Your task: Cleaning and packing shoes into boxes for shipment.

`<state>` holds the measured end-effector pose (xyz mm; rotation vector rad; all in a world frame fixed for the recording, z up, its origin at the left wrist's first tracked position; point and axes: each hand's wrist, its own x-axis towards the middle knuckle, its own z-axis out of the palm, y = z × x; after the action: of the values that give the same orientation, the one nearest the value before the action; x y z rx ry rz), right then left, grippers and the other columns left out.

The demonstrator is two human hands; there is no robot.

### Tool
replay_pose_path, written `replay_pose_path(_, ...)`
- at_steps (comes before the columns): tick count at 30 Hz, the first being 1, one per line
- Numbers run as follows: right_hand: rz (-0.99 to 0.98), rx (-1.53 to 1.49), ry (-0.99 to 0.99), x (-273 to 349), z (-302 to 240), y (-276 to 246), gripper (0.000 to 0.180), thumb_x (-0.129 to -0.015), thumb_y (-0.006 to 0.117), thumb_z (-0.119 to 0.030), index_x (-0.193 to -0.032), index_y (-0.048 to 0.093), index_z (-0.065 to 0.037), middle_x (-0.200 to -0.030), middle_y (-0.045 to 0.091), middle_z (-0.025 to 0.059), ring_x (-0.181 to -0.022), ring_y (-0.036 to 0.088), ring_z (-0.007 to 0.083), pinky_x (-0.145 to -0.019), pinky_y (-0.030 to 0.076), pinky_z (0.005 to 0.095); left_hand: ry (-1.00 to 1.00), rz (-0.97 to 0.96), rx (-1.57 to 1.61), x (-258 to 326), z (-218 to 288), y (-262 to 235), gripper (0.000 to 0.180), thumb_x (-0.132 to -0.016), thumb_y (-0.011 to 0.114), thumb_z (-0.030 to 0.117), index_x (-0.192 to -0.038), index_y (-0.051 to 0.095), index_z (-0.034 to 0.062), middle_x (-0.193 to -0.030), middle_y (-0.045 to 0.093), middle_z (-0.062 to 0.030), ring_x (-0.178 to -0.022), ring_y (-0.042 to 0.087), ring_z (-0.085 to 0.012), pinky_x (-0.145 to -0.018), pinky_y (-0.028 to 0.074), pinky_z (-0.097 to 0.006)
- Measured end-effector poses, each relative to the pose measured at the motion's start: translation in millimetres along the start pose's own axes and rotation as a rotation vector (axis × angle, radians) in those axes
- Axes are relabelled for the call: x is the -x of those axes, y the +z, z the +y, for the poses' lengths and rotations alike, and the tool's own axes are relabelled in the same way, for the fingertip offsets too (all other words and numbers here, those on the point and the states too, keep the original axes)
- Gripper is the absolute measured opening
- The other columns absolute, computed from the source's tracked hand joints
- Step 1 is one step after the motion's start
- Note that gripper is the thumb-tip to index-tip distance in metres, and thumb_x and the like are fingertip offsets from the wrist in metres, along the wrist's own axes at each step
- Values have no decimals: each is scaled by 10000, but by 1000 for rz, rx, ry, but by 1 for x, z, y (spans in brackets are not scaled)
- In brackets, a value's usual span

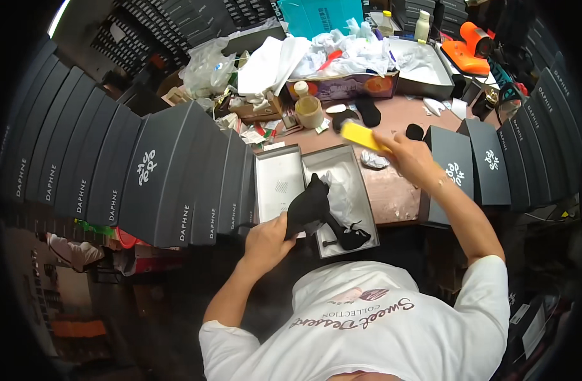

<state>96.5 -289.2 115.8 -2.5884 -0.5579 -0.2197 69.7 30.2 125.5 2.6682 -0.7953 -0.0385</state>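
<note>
- The open shoe box (341, 166) sits at the near bench (399, 190) edge, hemmed by dark lidded boxes (170, 178) at 9 o'clock and more (468, 165) at 3 o'clock.
- Bare brown benchtop shows only beside the box; at 12 o'clock lie crumpled tissue paper (354, 54) and a tape roll (309, 111).
- Left hand (265, 238), its grip closed on a black high-heeled shoe (316, 209), hovers over the box's near edge.
- Right hand (411, 155), raised at 2 o'clock, pinches a yellow block (362, 135).

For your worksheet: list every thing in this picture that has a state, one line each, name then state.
Open shoe box: lid off, white tissue inside.
Box lid: lying upturned beside the box.
Black high-heeled shoe: held over the box.
Left hand: closed on the shoe.
Right hand: closed on a yellow block, raised.
Dark shoe boxes: closed, stacked on edge.
</note>
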Motion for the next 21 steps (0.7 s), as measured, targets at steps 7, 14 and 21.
replay_pose_path(7,-321,-249,-17,-15,-42,-28,347,-912,556,-290,-1250,558,-215,-727,587,54,-517,582,227,-484,474,366,314,57,-405,6,-4,-6,127,-725,599,71,-848,580,97,-638,529,-39,-607,583,-196,-561,443,-321)
replay_pose_path(14,-148,77,219,-38,31,-28,397,-927,544,-248,-1312,522,-153,-971,657,155,-924,648,300,-798,500,390,-180,268,415,6,0,1,316,-806,697,143,-1063,574,5,-843,633,-99,-857,641,-288,-755,508,-387)
replay_pose_path(21,174,-444,0,-27,-18,17,440,-906,602,-177,-1332,504,-123,-1095,644,166,-959,642,306,-821,498,342,-474,505,2122,-28,-1,37,354,-954,513,124,-1286,403,71,-1179,522,-123,-1115,547,-316,-970,451,-471)
